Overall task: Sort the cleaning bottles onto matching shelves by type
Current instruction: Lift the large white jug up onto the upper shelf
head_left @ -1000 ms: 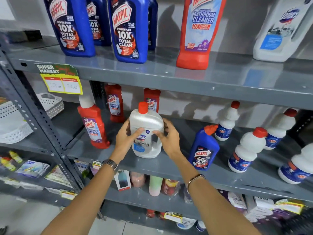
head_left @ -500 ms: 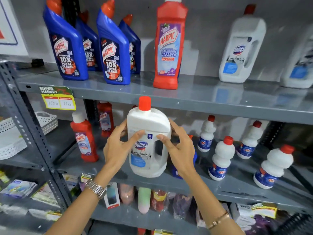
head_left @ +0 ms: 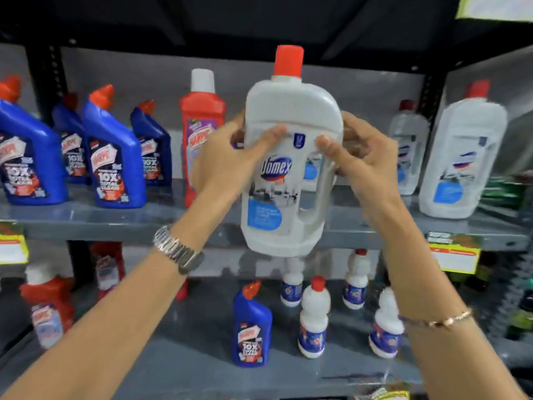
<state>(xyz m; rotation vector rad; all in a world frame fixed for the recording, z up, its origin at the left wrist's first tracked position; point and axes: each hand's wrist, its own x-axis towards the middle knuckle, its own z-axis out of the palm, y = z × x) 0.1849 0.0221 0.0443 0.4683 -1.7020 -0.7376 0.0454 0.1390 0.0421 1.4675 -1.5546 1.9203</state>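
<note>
A large white Domex bottle with a red cap is held upright in the air in front of the upper grey shelf. My left hand grips its left side and my right hand grips the handle side. On the upper shelf stand several blue Harpic bottles at the left, a red Harpic bottle behind my left hand, and two more white Domex bottles at the right.
The lower shelf holds one blue Harpic bottle, several small white bottles with red caps and red Harpic bottles at the left. Yellow price tags hang on the upper shelf's front edge. Dark uprights frame the rack.
Both hands have lifted the white Domex bottle from the lower shelf up to the level of the upper shelf. The view has tilted upward with it.
</note>
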